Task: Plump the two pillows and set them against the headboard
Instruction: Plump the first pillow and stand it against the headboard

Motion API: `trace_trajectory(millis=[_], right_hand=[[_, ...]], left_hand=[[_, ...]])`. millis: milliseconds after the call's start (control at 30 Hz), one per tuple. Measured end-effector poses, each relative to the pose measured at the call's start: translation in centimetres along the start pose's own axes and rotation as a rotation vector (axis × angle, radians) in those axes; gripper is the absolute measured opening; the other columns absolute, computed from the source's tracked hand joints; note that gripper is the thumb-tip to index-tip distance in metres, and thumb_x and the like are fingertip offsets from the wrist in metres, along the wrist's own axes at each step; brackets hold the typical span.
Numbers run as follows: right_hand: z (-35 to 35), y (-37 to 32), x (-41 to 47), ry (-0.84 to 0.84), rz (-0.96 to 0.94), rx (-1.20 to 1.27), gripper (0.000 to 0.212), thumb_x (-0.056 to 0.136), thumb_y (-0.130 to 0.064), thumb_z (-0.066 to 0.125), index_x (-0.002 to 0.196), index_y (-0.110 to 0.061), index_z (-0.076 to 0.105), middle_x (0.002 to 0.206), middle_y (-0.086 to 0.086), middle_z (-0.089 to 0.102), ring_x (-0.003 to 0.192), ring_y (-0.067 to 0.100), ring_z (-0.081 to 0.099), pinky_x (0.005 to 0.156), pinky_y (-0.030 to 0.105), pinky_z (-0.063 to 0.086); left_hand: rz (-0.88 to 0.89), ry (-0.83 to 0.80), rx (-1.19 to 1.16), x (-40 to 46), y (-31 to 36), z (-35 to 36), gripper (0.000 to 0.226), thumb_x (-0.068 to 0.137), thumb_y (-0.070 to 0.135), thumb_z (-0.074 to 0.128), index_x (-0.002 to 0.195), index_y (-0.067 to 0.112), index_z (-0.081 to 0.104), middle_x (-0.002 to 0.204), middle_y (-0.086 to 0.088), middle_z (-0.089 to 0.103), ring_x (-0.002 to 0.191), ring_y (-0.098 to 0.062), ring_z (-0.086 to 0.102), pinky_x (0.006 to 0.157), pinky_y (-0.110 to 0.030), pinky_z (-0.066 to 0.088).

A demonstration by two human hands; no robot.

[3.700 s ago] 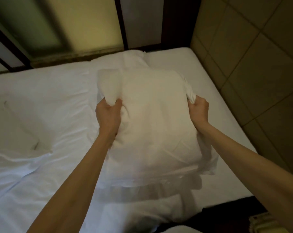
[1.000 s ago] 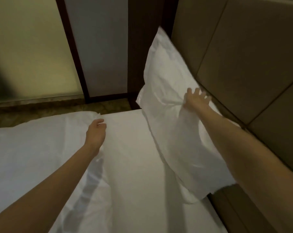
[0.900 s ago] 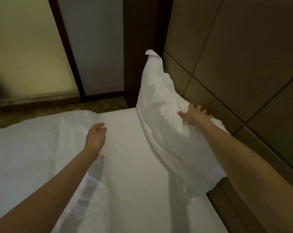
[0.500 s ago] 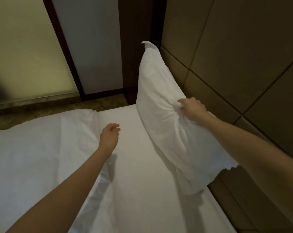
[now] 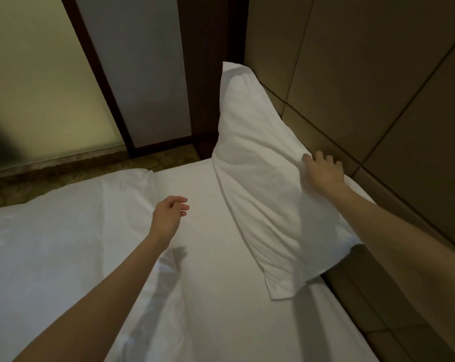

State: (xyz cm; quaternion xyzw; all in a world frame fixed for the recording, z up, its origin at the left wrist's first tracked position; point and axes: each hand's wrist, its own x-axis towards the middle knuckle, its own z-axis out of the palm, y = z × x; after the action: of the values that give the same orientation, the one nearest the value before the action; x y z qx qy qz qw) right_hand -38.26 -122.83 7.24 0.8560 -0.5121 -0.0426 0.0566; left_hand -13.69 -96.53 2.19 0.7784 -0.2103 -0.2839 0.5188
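Observation:
A white pillow point(image 5: 257, 178) stands on edge on the bed, leaning against the brown padded headboard point(image 5: 377, 87) on the right. My right hand point(image 5: 323, 171) rests on the pillow's upper edge next to the headboard, fingers spread and flat, gripping nothing. My left hand point(image 5: 170, 215) hovers over the white sheet point(image 5: 216, 296) left of the pillow, fingers loosely curled and empty. Only one pillow is in view.
A folded-back white duvet point(image 5: 59, 244) covers the left part of the bed. Beyond the bed's far edge are a strip of floor point(image 5: 72, 173), a dark wooden frame point(image 5: 98, 79) and frosted panels. The headboard runs along the whole right side.
My right hand has let go of its pinch on the pillow and now lies open on its top edge. The pillow has settled against the headboard. My left hand drifted slightly right.

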Motion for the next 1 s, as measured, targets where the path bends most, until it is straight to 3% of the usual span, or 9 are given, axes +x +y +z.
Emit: trace_trajectory(millis=[67, 167, 267, 400, 533, 700, 867, 1000], right_hand=[[0.3, 0.9, -1.2, 0.009, 0.034, 0.047, 0.059, 0.091, -0.037, 0.05, 0.142, -0.021, 0.026, 0.134, 0.018, 0.043, 0.119, 0.041, 0.044, 0.096, 0.052, 0.037], [1.3, 1.8, -3.6, -0.179, 0.138, 0.099, 0.084, 0.086, -0.056, 0.052, 0.149, -0.025, 0.006, 0.138, 0.02, 0.045, 0.12, 0.042, 0.048, 0.096, 0.051, 0.038], [1.4, 2.2, -5.4, -0.137, -0.039, 0.046, 0.056, 0.096, -0.041, 0.043, 0.144, -0.023, 0.022, 0.116, 0.019, 0.059, 0.099, 0.038, 0.06, 0.079, 0.043, 0.048], [-2.3, 1.5, -4.5, 0.152, -0.219, 0.111, 0.031, 0.097, -0.03, 0.041, 0.126, -0.022, 0.049, 0.093, 0.012, 0.061, 0.082, 0.032, 0.061, 0.066, 0.04, 0.05], [-3.7, 3.1, -4.8, 0.144, -0.163, 0.109, 0.028, 0.098, -0.027, 0.041, 0.122, -0.02, 0.052, 0.104, 0.016, 0.064, 0.09, 0.038, 0.061, 0.067, 0.039, 0.045], [-0.4, 5.6, -8.9, 0.105, -0.143, -0.205, 0.037, 0.091, -0.005, 0.042, 0.126, -0.013, 0.049, 0.127, 0.014, 0.051, 0.114, 0.035, 0.051, 0.092, 0.043, 0.039], [-0.4, 6.1, -11.5, 0.178, -0.213, -0.036, 0.039, 0.091, -0.008, 0.046, 0.13, -0.014, 0.049, 0.132, 0.012, 0.051, 0.118, 0.032, 0.047, 0.094, 0.043, 0.036], [-1.9, 5.6, -13.9, 0.249, -0.223, 0.227, 0.038, 0.091, -0.003, 0.045, 0.127, -0.011, 0.057, 0.118, 0.013, 0.063, 0.104, 0.031, 0.056, 0.089, 0.043, 0.043]], left_hand=[[0.001, -0.018, 0.01, -0.5, 0.3, 0.5, 0.034, 0.099, 0.011, 0.032, 0.111, 0.008, 0.064, 0.101, -0.01, 0.066, 0.089, -0.02, 0.06, 0.081, -0.029, 0.045], [0.001, -0.035, 0.01, -1.6, 0.6, 1.4, 0.034, 0.099, 0.011, 0.033, 0.11, 0.008, 0.064, 0.101, -0.01, 0.067, 0.089, -0.021, 0.06, 0.082, -0.031, 0.045], [-0.002, -0.055, 0.0, -3.1, 0.7, 2.6, 0.033, 0.098, 0.01, 0.033, 0.107, 0.009, 0.065, 0.098, -0.01, 0.067, 0.086, -0.02, 0.06, 0.081, -0.03, 0.045], [0.017, -0.066, 0.006, -4.6, 1.3, 3.3, 0.033, 0.099, 0.011, 0.033, 0.105, 0.012, 0.065, 0.096, -0.007, 0.067, 0.085, -0.018, 0.061, 0.077, -0.027, 0.046], [0.037, -0.039, 0.009, -5.1, 2.1, 3.0, 0.033, 0.098, 0.013, 0.033, 0.102, 0.015, 0.066, 0.093, -0.005, 0.067, 0.086, -0.018, 0.062, 0.082, -0.03, 0.048], [0.032, -0.044, 0.038, -6.3, 2.5, 3.8, 0.034, 0.098, 0.01, 0.032, 0.102, 0.013, 0.066, 0.095, -0.007, 0.067, 0.086, -0.02, 0.061, 0.08, -0.03, 0.046], [0.042, -0.087, 0.033, -8.8, 3.7, 5.3, 0.035, 0.097, 0.009, 0.032, 0.104, 0.01, 0.066, 0.097, -0.009, 0.067, 0.086, -0.02, 0.061, 0.078, -0.029, 0.045], [0.061, -0.108, 0.006, -11.3, 4.6, 4.9, 0.034, 0.096, 0.01, 0.034, 0.1, 0.013, 0.067, 0.092, -0.006, 0.068, 0.082, -0.018, 0.062, 0.072, -0.025, 0.047]])
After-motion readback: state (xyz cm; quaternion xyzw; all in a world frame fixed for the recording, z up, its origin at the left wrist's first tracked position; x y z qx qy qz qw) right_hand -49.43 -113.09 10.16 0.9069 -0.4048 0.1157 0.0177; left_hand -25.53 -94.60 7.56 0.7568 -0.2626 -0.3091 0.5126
